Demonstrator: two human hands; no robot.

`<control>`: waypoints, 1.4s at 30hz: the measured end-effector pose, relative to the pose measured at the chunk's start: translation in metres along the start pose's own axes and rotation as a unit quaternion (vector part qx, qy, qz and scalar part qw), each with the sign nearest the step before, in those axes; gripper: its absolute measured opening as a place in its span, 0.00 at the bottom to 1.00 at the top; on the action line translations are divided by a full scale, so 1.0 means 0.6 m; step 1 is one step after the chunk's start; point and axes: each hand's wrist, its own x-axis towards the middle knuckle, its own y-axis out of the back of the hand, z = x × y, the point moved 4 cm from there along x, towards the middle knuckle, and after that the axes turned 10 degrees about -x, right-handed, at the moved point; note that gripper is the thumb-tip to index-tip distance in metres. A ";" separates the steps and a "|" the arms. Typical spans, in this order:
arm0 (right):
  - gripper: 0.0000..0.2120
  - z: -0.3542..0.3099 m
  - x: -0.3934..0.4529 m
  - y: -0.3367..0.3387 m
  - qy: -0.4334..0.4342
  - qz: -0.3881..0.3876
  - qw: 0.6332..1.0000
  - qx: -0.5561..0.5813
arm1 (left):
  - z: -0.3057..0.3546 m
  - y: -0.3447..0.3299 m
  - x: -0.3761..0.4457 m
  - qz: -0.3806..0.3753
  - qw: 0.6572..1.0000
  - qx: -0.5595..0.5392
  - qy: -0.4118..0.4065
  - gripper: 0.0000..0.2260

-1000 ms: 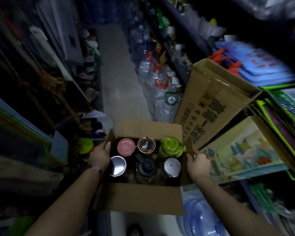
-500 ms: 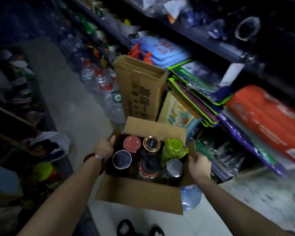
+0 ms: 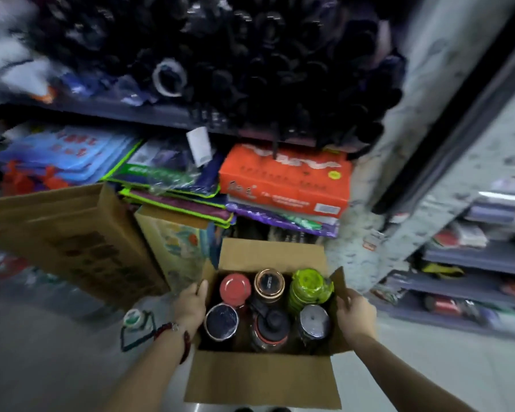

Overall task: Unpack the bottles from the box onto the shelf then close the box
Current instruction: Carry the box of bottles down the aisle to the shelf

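An open cardboard box (image 3: 262, 379), its flaps spread outward, is carried in front of a store shelf (image 3: 149, 114) and holds six upright bottles in two rows of three. The far row has a red-lidded bottle (image 3: 235, 288), a bottle with a copper-rimmed dark cap (image 3: 270, 283) and a lime-green bottle (image 3: 309, 288); the near row has a bottle with a dark, shiny round lid (image 3: 221, 322), a black sports-cap bottle (image 3: 270, 325) and a silver-capped bottle (image 3: 314, 321). The left hand (image 3: 189, 304), a red bead bracelet (image 3: 173, 330) at its wrist, grips the box's left wall with the thumb over the rim. The right hand (image 3: 354, 312) clasps the right side flap, fingers curled around its edge. The box is plain, matte brown corrugated board; the lids are round and glossy. Behind stand a tall brown carton (image 3: 63, 233) and an orange plastic-wrapped pack (image 3: 286, 179).
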 end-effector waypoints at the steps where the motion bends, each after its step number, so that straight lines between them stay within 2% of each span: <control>1: 0.12 0.023 -0.005 0.009 -0.026 0.010 1.000 0.012 | 0.012 -0.021 0.006 -0.015 1.000 0.021 -0.002 0.20; 9: 0.12 0.201 -0.094 0.063 -0.222 0.099 0.966 0.089 | 0.108 -0.217 -0.002 -0.172 0.966 0.157 -0.115 0.18; 15: 0.12 0.334 -0.177 0.117 -0.340 0.179 0.915 0.120 | 0.165 -0.395 -0.077 -0.274 0.912 0.240 -0.191 0.19; 20: 0.12 0.450 -0.235 0.169 -0.437 0.225 0.860 0.138 | 0.208 -0.550 -0.195 -0.350 0.867 0.257 -0.245 0.19; 27: 0.10 0.636 -0.275 0.257 -0.500 0.265 0.807 0.168 | 0.257 -0.760 -0.369 -0.422 0.807 0.297 -0.287 0.19; 35: 0.11 0.826 -0.269 0.390 -0.528 0.295 0.777 0.172 | 0.315 -0.963 -0.542 -0.451 0.778 0.298 -0.320 0.19; 42: 0.10 0.988 -0.193 0.488 -0.541 0.305 0.765 0.169 | 0.378 -1.164 -0.644 -0.459 0.753 0.320 -0.346 0.18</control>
